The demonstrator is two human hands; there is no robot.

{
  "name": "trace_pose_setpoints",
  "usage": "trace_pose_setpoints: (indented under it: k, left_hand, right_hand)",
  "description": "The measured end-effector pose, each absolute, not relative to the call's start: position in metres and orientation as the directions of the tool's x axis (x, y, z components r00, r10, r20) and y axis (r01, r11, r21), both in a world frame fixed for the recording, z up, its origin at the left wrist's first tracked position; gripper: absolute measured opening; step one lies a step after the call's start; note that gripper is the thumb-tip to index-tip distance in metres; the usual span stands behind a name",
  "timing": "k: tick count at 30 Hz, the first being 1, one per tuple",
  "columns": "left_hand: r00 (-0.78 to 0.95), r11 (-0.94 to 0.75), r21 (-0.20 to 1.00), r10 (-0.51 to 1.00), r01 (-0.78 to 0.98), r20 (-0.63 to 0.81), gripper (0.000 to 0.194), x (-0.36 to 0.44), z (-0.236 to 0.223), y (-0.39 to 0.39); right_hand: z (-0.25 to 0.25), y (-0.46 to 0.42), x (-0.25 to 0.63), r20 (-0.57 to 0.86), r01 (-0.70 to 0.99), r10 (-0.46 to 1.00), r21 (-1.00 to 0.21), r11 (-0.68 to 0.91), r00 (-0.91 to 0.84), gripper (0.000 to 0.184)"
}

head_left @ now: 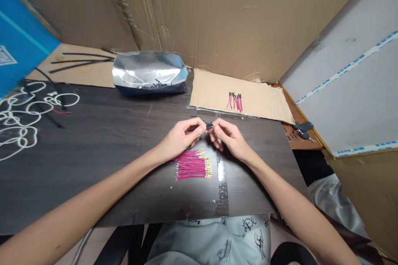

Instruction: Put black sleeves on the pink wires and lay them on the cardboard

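My left hand point(182, 136) pinches a small bunch of short magenta wires with black sleeves point(209, 125) on their ends. The black ends point right, out of the fingertips. My right hand point(229, 136) is closed at those ends, thumb and forefinger together; whatever is between them is too small to make out. Just below the hands lies a row of short magenta wires point(191, 166), with gold-coloured tips on the right and silvery tips on the left. Part of that row is hidden behind my left hand.
Behind the hands, several sleeved magenta wires point(235, 102) rest on a cardboard sheet point(264, 98). A silver bag point(151, 72) stands at the back. White cord point(23, 112) lies coiled at left, near black tubes point(82, 63). Keys point(303, 129) lie at right, beyond the dark table point(124, 120).
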State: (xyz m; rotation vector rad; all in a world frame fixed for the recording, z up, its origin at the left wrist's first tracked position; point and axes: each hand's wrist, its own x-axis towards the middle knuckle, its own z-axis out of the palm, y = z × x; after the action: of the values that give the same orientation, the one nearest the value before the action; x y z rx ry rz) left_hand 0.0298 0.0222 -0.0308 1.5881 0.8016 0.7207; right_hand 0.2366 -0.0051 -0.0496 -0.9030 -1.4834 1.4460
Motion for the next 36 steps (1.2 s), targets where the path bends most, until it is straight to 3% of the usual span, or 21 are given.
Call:
trace_pose_setpoints:
  k: [3,7,10,19,24,28,36]
  left_hand:
    - [0.569,-0.045,0.995,0.822,0.092,-0.015,0.031,0.03,-0.032,0.022]
    - [0.546,-0.112,0.981,0.838,0.156,0.009,0.027,0.033,-0.033,0.018]
    - [0.546,-0.123,0.976,0.838,0.179,0.005,0.026,0.034,-0.033,0.016]
    - [0.63,0.0,0.989,0.771,0.149,-0.095,0.031,0.025,-0.028,0.021]
    - [0.607,0.045,0.997,0.791,0.064,-0.075,0.031,0.022,-0.029,0.024]
    - [0.584,0.08,0.997,0.809,-0.006,-0.061,0.029,0.024,-0.031,0.022]
    - [0.643,0.082,0.995,0.76,0.053,-0.097,0.031,0.028,-0.031,0.016]
  right_hand:
    - [-0.049,-0.009,0.234,0.135,-0.034,0.937,-0.991,0.131,-0.321,0.029]
    - [-0.047,-0.014,0.23,0.205,0.171,0.964,-0.957,0.234,-0.171,0.025]
    - [-0.045,-0.014,0.228,0.223,0.228,0.965,-0.941,0.251,-0.142,0.023]
    - [-0.042,-0.006,0.239,0.206,0.096,0.972,-0.971,0.217,-0.113,0.027]
    - [-0.039,-0.005,0.242,0.109,-0.068,0.96,-0.993,0.095,-0.257,0.032]
    - [-0.04,-0.007,0.232,0.075,-0.103,0.943,-0.994,0.043,-0.324,0.04]
    - [-0.043,-0.012,0.216,0.121,-0.044,0.987,-0.992,0.117,-0.109,0.039]
